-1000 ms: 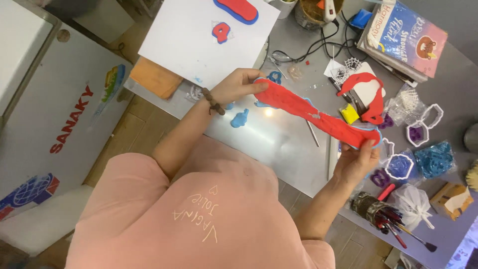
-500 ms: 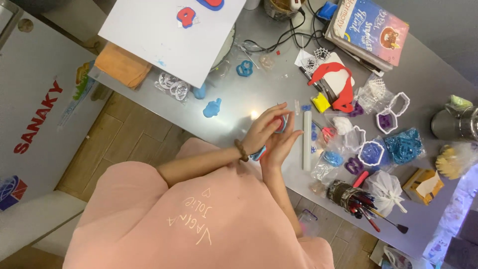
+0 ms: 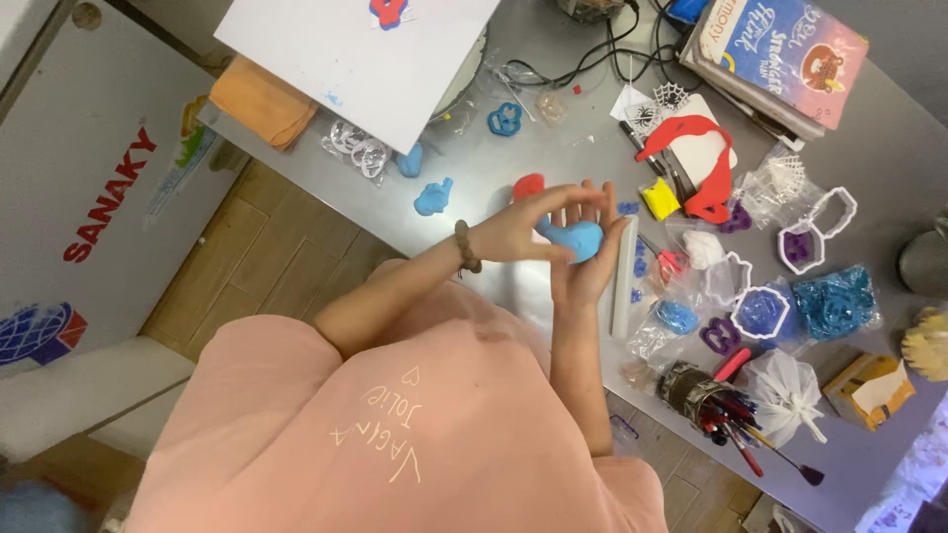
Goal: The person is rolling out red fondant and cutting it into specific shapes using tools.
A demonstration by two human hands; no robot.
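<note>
Head view: long red strip gone from the hands; red strip now lies far right on the bench. Left hand and right hand now cup a blue clay lump, fingers curled around it, above the bench's near edge. Work has switched to blue.

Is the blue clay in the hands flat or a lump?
A lump: the rounded blue clay piece sits pressed between the left hand and right hand.
</note>
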